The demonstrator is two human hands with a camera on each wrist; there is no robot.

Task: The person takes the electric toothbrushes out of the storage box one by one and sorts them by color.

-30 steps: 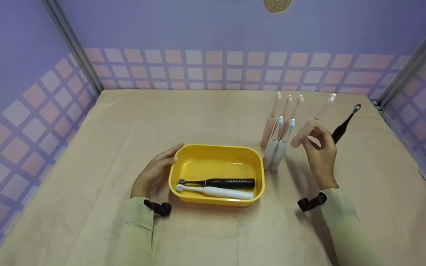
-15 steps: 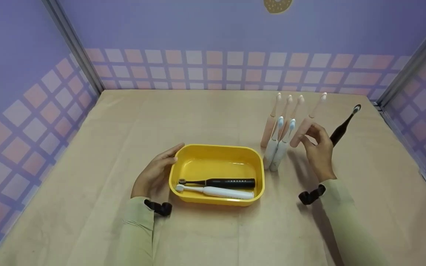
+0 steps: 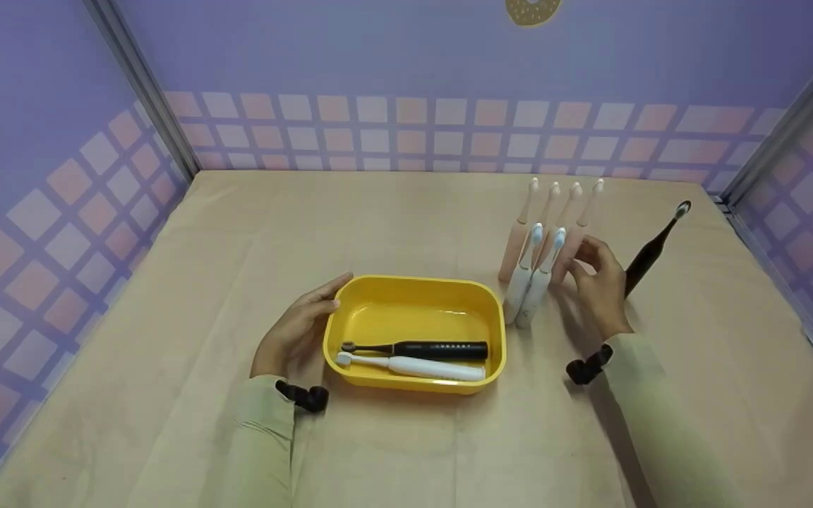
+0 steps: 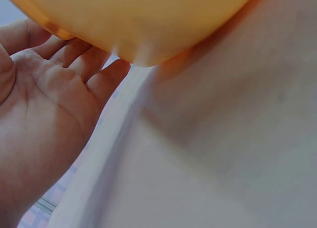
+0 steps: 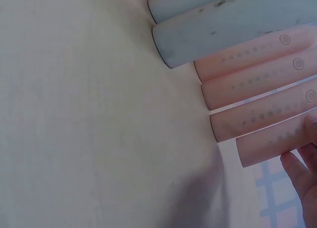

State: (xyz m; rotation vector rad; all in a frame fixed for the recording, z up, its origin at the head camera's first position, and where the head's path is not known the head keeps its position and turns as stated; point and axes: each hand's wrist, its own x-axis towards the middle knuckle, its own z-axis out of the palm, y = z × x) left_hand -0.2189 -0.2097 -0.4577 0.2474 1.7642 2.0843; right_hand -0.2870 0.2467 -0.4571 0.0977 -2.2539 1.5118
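Note:
My right hand [image 3: 600, 286] pinches a pink electric toothbrush [image 5: 267, 144] by its handle, upright at the right end of a row of matching pink toothbrushes [image 5: 257, 92]. In the right wrist view its base sits a little out of line with the others. Two pale marbled toothbrushes [image 3: 537, 286] with blue heads stand in front of that row. My left hand [image 3: 296, 328] holds the left end of a yellow box [image 3: 413, 282], thumb at the rim and fingers along the outer wall. Inside lie a black toothbrush [image 3: 442, 351] and a white toothbrush [image 3: 435, 367], side by side.
Another black toothbrush [image 3: 650, 255] stands right of my right hand, its lower end partly hidden by it. A beige cloth [image 3: 364, 451] covers the table. Purple walls with a checked band [image 3: 371, 130] enclose its back and sides.
My right hand has moved left with the pink toothbrush, bringing it from a tilt beside the row to nearly upright at its end. The left hand and yellow box have stayed put.

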